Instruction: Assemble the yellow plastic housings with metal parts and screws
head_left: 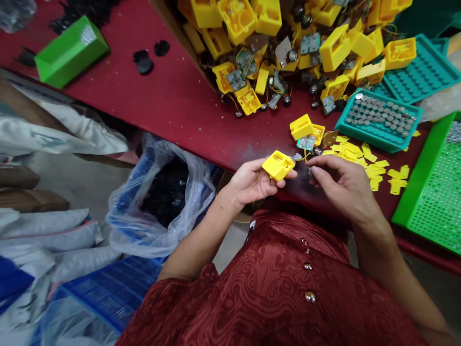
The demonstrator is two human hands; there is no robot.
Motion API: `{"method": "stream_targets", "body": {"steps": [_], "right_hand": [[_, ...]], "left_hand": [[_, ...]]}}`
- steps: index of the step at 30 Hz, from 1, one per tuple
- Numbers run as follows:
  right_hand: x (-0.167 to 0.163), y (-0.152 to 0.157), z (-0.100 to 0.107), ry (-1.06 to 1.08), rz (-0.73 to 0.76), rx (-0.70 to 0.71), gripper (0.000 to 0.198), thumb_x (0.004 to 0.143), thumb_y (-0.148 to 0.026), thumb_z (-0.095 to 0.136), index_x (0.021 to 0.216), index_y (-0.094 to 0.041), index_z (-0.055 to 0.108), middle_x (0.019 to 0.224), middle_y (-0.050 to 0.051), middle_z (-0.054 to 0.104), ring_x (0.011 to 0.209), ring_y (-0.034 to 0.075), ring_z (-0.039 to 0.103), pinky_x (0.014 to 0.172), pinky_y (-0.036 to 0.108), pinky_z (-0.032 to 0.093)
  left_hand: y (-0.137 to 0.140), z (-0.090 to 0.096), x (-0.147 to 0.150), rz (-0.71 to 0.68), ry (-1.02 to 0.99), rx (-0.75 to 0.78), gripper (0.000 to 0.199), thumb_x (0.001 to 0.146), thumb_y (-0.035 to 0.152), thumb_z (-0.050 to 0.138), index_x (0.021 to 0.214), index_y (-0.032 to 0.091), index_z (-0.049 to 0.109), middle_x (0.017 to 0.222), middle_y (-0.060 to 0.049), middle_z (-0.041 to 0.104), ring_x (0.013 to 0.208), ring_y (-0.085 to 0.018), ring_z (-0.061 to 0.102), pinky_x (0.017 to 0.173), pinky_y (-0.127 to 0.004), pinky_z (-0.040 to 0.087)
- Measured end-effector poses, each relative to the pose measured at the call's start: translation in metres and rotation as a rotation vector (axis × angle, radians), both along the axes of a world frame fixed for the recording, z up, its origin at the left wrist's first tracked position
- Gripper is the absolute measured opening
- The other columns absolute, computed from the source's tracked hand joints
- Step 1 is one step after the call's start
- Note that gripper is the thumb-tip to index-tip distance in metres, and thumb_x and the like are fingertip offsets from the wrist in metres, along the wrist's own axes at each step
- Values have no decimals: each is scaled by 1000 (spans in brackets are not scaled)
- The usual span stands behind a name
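Note:
My left hand is closed around a small yellow plastic housing, its open recess facing up. Thin wires and a small grey part stick out at the housing's right side. Just to the right, my right hand pinches a small round metal piece that looks like a button cell, apart from the housing. Beyond both hands, another yellow housing lies with a circuit board and wires. Flat yellow covers are scattered behind my right hand. A teal tray holds several round button cells.
A heap of yellow housings with boards and speakers fills the table's far side. Green trays stand right, a green bin left. Below the edge sits a lined blue crate of black parts.

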State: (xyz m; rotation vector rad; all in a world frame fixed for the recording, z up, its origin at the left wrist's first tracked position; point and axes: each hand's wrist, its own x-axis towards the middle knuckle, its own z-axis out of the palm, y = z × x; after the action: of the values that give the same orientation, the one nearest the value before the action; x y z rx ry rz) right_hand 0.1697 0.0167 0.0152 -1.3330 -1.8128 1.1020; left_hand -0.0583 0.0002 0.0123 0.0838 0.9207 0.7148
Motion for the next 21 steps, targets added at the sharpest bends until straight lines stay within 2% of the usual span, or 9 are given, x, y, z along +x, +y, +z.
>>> {"method": "stream_targets", "body": {"steps": [3, 5, 7, 8, 10, 12, 15, 18, 21], "right_hand": [[6, 4, 1, -66, 131, 42, 23, 94, -35, 63, 91, -21, 81, 88, 6, 76, 77, 17, 69, 75, 30, 56], [8, 9, 0, -167, 96, 154, 21, 96, -33, 64, 91, -21, 82, 96, 8, 75, 88, 20, 69, 85, 34, 57], [5, 15, -2, -280, 62, 286, 23, 96, -27, 64, 109, -23, 82, 106, 10, 72, 98, 22, 67, 92, 38, 58], [2, 18, -3, -330, 86, 334, 31, 96, -24, 64, 122, -25, 80, 111, 10, 70, 102, 23, 66, 95, 39, 58], [-6, 25, -6, -438, 194, 366, 47, 94, -19, 64, 140, -27, 73, 120, 12, 64, 107, 25, 62, 98, 41, 57], [-16, 31, -9, -561, 255, 349, 52, 94, -16, 64, 144, -26, 70, 122, 13, 61, 109, 27, 60, 98, 43, 57], [-28, 39, -16, -669, 184, 378, 41, 97, -16, 62, 136, -23, 72, 119, 15, 60, 108, 27, 58, 95, 43, 56], [-33, 47, -20, -642, 65, 492, 33, 101, -17, 55, 129, -19, 72, 115, 14, 60, 103, 24, 56, 92, 39, 55], [-33, 52, -22, -591, 70, 583, 37, 107, -19, 45, 132, -20, 72, 111, 12, 60, 99, 22, 55, 90, 39, 54]], "left_hand": [[-2, 0, -4, -40, 60, 85, 37, 100, 40, 54, 105, 10, 75, 82, -13, 79, 61, -13, 64, 52, -19, 44], [-4, 2, -9, -59, 121, 169, 40, 97, 45, 61, 106, 9, 77, 85, -14, 80, 62, -13, 64, 51, -19, 44], [-6, 6, -15, -61, 164, 219, 44, 95, 48, 64, 108, 8, 78, 86, -14, 80, 63, -12, 64, 49, -18, 43], [-7, 8, -17, -61, 174, 230, 45, 95, 49, 65, 107, 8, 79, 85, -13, 79, 63, -12, 64, 49, -17, 42], [-7, 12, -22, -65, 184, 241, 44, 94, 49, 64, 104, 8, 79, 83, -12, 78, 60, -11, 63, 47, -16, 41], [-8, 16, -27, -67, 188, 242, 43, 94, 49, 64, 101, 9, 79, 83, -12, 78, 58, -10, 61, 46, -16, 40], [-9, 18, -35, -42, 164, 228, 42, 94, 48, 63, 102, 10, 79, 82, -12, 78, 55, -11, 61, 45, -16, 39], [-8, 16, -43, -12, 93, 217, 40, 92, 45, 64, 102, 8, 77, 80, -13, 77, 55, -11, 63, 44, -16, 40], [-6, 13, -48, 17, 25, 221, 40, 90, 43, 65, 103, 7, 77, 80, -14, 78, 55, -13, 65, 43, -16, 41]]}}
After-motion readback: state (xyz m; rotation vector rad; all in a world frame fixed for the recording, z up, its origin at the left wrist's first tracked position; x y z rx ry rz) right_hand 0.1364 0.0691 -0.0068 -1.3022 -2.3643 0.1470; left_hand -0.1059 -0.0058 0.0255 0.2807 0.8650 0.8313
